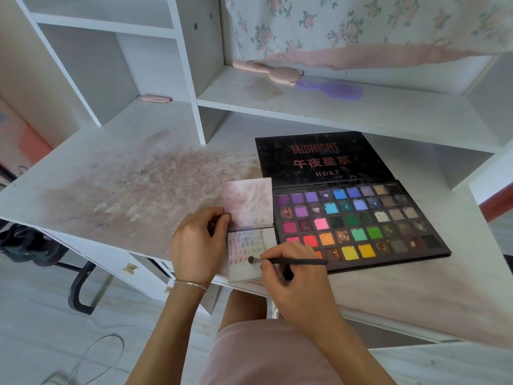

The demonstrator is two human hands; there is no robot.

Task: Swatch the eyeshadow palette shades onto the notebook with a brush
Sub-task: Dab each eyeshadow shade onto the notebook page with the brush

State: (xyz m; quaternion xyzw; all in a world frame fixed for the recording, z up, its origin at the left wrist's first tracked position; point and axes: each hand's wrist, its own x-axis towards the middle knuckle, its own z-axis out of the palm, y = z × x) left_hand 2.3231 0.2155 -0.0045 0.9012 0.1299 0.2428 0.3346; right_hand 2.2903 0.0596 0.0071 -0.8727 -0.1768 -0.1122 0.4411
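Observation:
A small open notebook [248, 202] lies on the white desk, left of a large black eyeshadow palette [358, 223] with several coloured pans and its lid folded back. The notebook's lower page carries rows of coloured swatches. My left hand [198, 247] rests on the notebook's left edge, thumb pinching the upper page. My right hand [295, 276] grips a thin black brush [294, 261] held nearly level. Its bristle tip touches the lower page just below the swatches.
The white desk [125, 195] is stained with pinkish powder left of the notebook. A shelf behind holds a pink brush [266, 72] and a purple hairbrush [333, 90]. Floral fabric hangs above. A black chair frame [80, 287] stands at the lower left.

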